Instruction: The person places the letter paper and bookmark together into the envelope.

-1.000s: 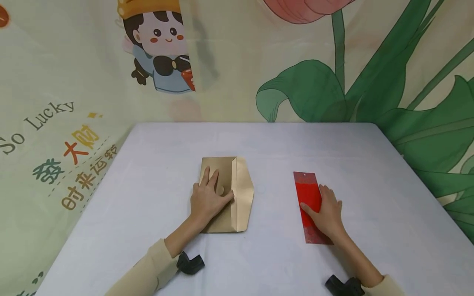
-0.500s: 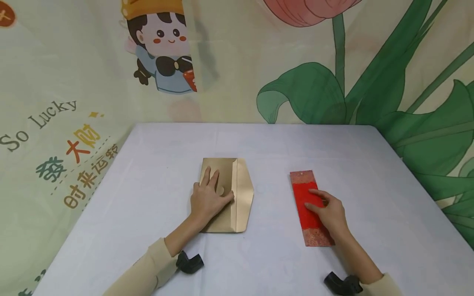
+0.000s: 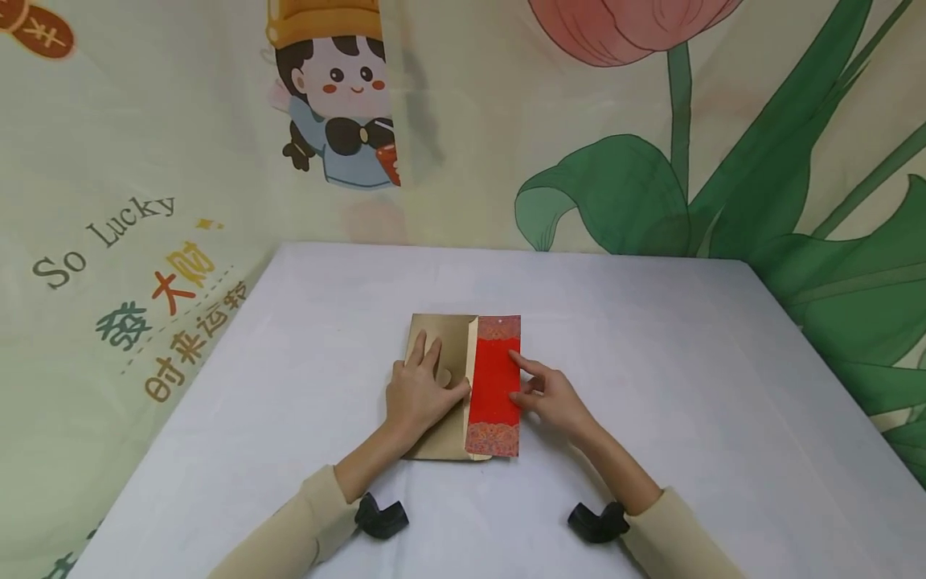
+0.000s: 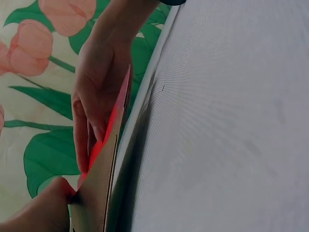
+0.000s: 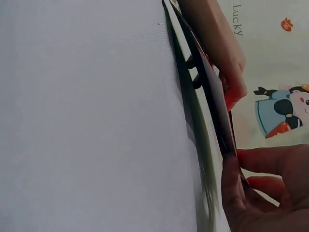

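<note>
A gold paper envelope (image 3: 441, 434) lies on the white table in the head view, its flap side to the right. My left hand (image 3: 419, 398) rests on it with fingers spread and thumb at the opening edge. Over the flap is a red card (image 3: 495, 382) with patterned ends and a small hole at the top. Its left edge meets the opening; whether it is inside, I cannot tell. My right hand (image 3: 553, 398) pinches the card's right edge between thumb and fingers. In the right wrist view the card (image 5: 215, 92) stands edge-on, tilted off the table.
The white table (image 3: 325, 338) spreads around the envelope on every side. Behind it hangs a printed cloth (image 3: 463, 121) with flowers, lettering and a cartoon figure. A black wrist mount (image 3: 382, 517) sits on the left wrist, another black mount (image 3: 598, 523) on the right.
My right hand has picked up the red card from the right and carried it left, onto the envelope's flap. The left hand stays on the envelope. The head view has shifted slightly.
</note>
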Demonstrator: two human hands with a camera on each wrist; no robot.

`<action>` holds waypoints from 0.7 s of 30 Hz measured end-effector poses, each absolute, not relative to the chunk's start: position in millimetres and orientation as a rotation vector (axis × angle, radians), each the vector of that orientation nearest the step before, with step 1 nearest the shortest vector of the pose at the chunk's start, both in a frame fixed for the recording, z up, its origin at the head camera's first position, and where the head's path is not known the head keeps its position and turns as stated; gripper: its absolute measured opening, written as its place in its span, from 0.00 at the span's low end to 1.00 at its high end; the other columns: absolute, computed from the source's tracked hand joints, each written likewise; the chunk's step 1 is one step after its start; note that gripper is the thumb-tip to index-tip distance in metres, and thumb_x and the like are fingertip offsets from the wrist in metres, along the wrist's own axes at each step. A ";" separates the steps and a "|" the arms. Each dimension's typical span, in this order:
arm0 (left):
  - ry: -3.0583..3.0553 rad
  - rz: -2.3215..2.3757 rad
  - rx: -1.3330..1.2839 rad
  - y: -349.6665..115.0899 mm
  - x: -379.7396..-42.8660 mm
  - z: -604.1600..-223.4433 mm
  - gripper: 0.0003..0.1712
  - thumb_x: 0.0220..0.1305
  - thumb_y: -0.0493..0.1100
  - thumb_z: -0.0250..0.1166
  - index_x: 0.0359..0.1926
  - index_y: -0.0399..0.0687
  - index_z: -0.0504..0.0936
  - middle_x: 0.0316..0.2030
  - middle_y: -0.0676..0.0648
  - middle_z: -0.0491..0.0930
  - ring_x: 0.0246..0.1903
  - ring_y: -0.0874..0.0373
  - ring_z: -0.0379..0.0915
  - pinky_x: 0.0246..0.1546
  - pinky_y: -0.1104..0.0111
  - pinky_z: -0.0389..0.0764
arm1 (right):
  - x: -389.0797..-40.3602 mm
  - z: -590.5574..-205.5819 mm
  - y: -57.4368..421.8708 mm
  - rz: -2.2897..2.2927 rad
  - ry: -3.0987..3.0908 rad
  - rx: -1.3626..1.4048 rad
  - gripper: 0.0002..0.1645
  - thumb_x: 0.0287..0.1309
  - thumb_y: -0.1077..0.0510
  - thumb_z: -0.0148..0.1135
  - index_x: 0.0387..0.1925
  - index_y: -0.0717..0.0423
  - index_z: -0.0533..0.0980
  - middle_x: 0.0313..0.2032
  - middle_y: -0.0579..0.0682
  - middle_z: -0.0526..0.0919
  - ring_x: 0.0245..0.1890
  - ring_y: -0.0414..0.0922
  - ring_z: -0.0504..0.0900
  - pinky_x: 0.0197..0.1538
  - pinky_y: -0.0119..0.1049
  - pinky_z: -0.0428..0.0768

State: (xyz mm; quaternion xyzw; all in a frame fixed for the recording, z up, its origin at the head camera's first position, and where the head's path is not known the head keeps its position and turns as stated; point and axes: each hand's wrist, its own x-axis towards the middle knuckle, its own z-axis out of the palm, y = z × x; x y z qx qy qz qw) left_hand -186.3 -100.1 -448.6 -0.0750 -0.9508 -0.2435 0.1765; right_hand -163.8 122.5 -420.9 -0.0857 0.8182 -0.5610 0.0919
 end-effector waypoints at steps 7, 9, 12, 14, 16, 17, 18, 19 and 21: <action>-2.692 -0.614 -0.234 -100.2 -186.5 -446.5 0.44 0.45 0.65 0.60 0.61 0.44 0.72 0.64 0.41 0.63 0.31 0.40 0.70 0.21 0.58 0.76 | -164.8 -422.7 111.4 -1.467 2.696 -0.373 0.40 0.46 0.71 0.66 0.64 0.57 0.65 0.52 0.53 0.74 0.28 0.43 0.74 0.26 0.31 0.75; -2.692 -0.592 -0.238 -100.7 -187.2 -445.8 0.45 0.45 0.65 0.60 0.61 0.43 0.71 0.64 0.41 0.63 0.31 0.40 0.70 0.20 0.59 0.76 | -166.1 -421.2 109.3 -1.439 2.694 -0.415 0.41 0.45 0.71 0.66 0.64 0.57 0.65 0.52 0.53 0.74 0.28 0.43 0.74 0.26 0.32 0.76; -2.695 -0.575 -0.236 -101.4 -187.7 -445.9 0.46 0.45 0.66 0.60 0.60 0.41 0.71 0.64 0.41 0.63 0.31 0.40 0.70 0.20 0.60 0.76 | -169.3 -420.2 106.7 -1.420 2.639 -0.425 0.40 0.46 0.70 0.66 0.64 0.57 0.65 0.50 0.53 0.74 0.27 0.43 0.73 0.25 0.32 0.75; -2.698 -0.571 -0.236 -101.6 -187.0 -446.4 0.46 0.45 0.65 0.60 0.60 0.40 0.72 0.63 0.40 0.63 0.32 0.41 0.70 0.22 0.60 0.76 | -170.6 -419.7 105.4 -1.413 2.597 -0.386 0.39 0.47 0.69 0.66 0.64 0.57 0.66 0.47 0.53 0.74 0.25 0.43 0.73 0.24 0.32 0.74; -2.694 -0.581 -0.234 -101.5 -185.8 -447.4 0.46 0.45 0.65 0.60 0.60 0.39 0.72 0.63 0.41 0.64 0.32 0.41 0.70 0.23 0.60 0.76 | -170.0 -418.3 105.0 -1.414 2.563 -0.305 0.39 0.47 0.68 0.66 0.63 0.56 0.66 0.42 0.54 0.75 0.23 0.43 0.73 0.24 0.32 0.72; -2.690 -0.586 -0.233 -101.3 -185.1 -447.7 0.45 0.45 0.64 0.60 0.60 0.39 0.72 0.63 0.41 0.64 0.32 0.41 0.70 0.24 0.60 0.76 | -168.8 -416.7 105.1 -1.420 2.547 -0.265 0.39 0.47 0.68 0.66 0.63 0.56 0.66 0.40 0.54 0.75 0.22 0.43 0.73 0.24 0.33 0.72; -2.686 -0.593 -0.232 -101.0 -184.4 -447.8 0.45 0.45 0.64 0.60 0.59 0.38 0.72 0.63 0.41 0.64 0.32 0.41 0.70 0.25 0.59 0.76 | -167.6 -415.2 105.4 -1.428 2.532 -0.227 0.38 0.47 0.68 0.66 0.63 0.56 0.67 0.37 0.53 0.75 0.21 0.44 0.73 0.24 0.33 0.71; -2.682 -0.601 -0.232 -100.7 -183.8 -447.8 0.45 0.45 0.64 0.60 0.59 0.38 0.72 0.63 0.41 0.64 0.32 0.41 0.70 0.25 0.59 0.76 | -165.9 -413.2 105.7 -1.437 2.519 -0.196 0.38 0.47 0.68 0.66 0.63 0.57 0.67 0.35 0.53 0.75 0.21 0.45 0.73 0.24 0.34 0.70; -2.675 -0.618 -0.227 -100.5 -183.1 -448.0 0.45 0.44 0.63 0.60 0.59 0.39 0.72 0.63 0.41 0.64 0.32 0.41 0.70 0.25 0.58 0.76 | -163.5 -409.4 105.1 -1.450 2.504 -0.156 0.38 0.46 0.69 0.65 0.63 0.57 0.67 0.33 0.54 0.74 0.21 0.46 0.73 0.23 0.34 0.70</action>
